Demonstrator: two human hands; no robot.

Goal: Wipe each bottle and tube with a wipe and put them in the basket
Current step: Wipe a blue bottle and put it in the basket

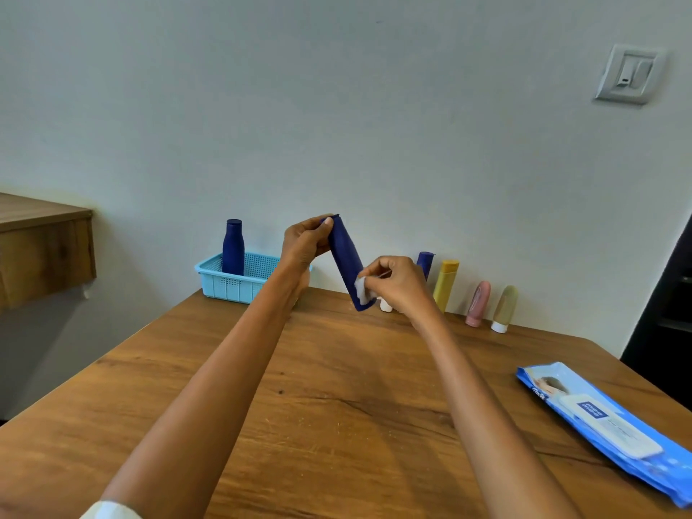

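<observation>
The blue wet-wipe pack (606,428) at the right of the wooden tabletop (318,387) carries white lettering too blurred to read. The left hand (305,243) pinches the crimped end of a dark blue tube (346,260), tilted in the air with its cap end down. The right hand (397,280) pinches a small white wipe (361,290) against the tube's lower part. A light blue basket (234,282) holds an upright dark blue bottle (233,247). More tubes stand along the pale wall (374,125).
</observation>
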